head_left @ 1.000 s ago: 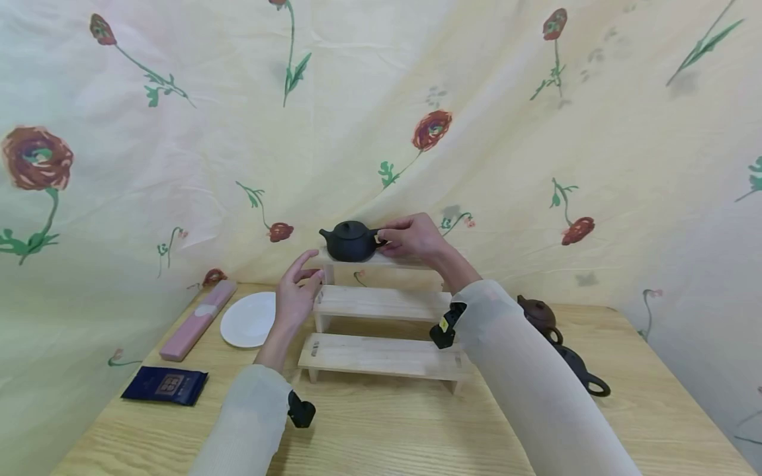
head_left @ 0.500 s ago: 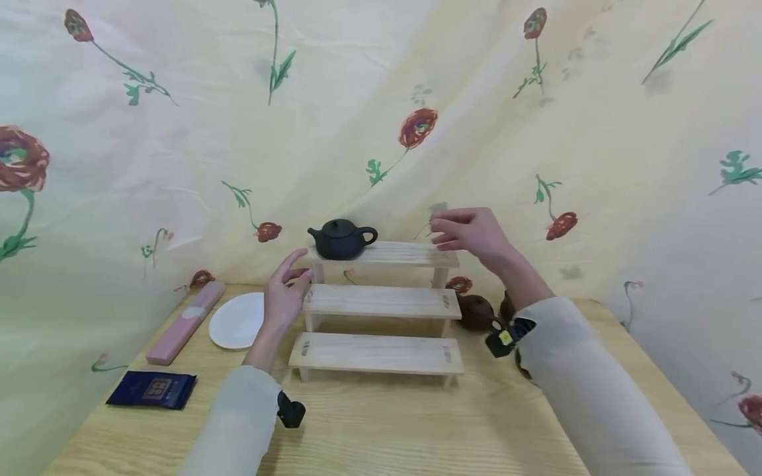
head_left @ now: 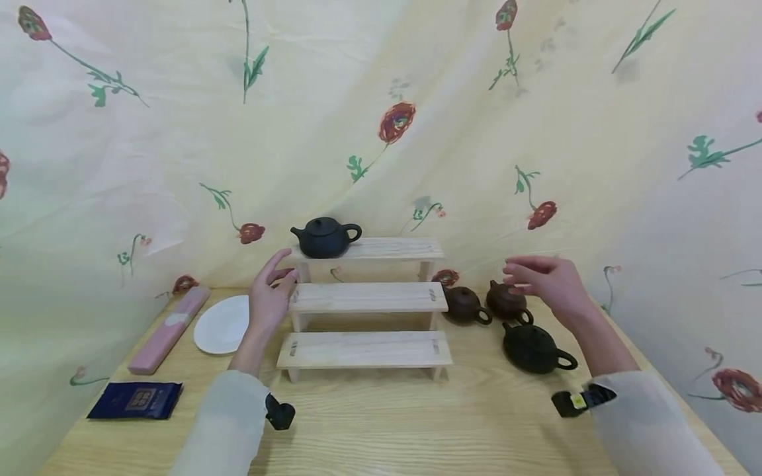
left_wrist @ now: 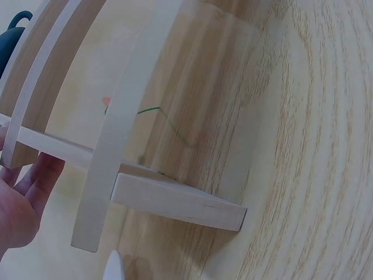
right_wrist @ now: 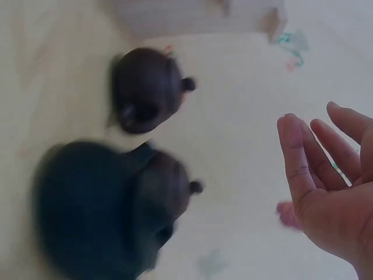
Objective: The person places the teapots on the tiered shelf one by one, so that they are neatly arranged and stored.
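We seem between teapot placements: left hand appears to grip the wooden tiered stand beside the black teapot; right hand, empty, fingers apart near a brown teapot, likely must grasp it next.

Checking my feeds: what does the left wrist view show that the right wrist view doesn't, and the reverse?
Only left wrist: the left hand at the end of the wooden stand, part of a black teapot on its top shelf, and the white plate's edge.
Only right wrist: the right hand, holding nothing, two brown teapots and another black teapot, all blurred.
Both: the stand, tabletop and flowered cloth.
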{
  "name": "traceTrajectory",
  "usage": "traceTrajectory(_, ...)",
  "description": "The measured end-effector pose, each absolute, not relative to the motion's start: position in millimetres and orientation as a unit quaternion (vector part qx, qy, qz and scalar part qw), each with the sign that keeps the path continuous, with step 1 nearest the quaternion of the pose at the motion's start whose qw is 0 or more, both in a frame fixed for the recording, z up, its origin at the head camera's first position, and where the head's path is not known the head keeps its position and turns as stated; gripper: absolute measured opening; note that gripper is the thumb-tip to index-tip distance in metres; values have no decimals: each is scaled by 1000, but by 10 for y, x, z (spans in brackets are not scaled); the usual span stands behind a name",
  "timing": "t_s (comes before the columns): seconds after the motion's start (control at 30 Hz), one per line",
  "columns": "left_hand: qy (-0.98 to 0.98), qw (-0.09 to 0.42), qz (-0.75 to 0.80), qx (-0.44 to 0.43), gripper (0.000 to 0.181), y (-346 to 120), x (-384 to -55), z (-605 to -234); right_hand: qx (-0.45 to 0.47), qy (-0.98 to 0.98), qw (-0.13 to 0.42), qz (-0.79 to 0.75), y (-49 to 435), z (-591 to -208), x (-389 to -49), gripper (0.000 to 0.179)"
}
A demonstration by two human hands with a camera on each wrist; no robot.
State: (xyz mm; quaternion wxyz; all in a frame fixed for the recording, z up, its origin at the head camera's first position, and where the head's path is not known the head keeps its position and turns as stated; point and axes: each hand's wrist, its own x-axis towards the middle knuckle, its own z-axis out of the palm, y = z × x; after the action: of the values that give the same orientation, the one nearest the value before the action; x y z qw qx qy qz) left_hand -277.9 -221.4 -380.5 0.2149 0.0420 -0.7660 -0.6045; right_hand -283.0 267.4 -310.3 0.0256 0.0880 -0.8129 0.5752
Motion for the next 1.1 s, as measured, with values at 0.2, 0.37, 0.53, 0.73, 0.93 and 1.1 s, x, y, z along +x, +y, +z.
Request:
traceTrajectory(0.2,-767,214,-603,42,44,-2249,-2780,-3823,59,-819,43,568,2912,-3398,-2670,21)
traceTrajectory(0.37,-765,218,-604,42,44,-2249,-2773,-3812,38,-852,60,519,3076,-3583,-2512,37)
traceTrajectory(0.53,-758,215,-614,36,44,-2237,-2788,-3819,8,-875,60,480,3319,-3745,-2355,40)
traceTrajectory(0.73,-760,212,-612,40,44,-2221,-2774,-3823,-5,-890,19,456,3632,-3867,-2226,35)
traceTrajectory(0.93,-763,209,-610,46,45,-2209,-2769,-3816,-6,-885,-13,464,3764,-3955,-2148,33)
traceTrajectory(1.1,-765,211,-607,45,45,-2208,-2763,-3814,-14,-882,-25,470,3785,-4002,-2112,37)
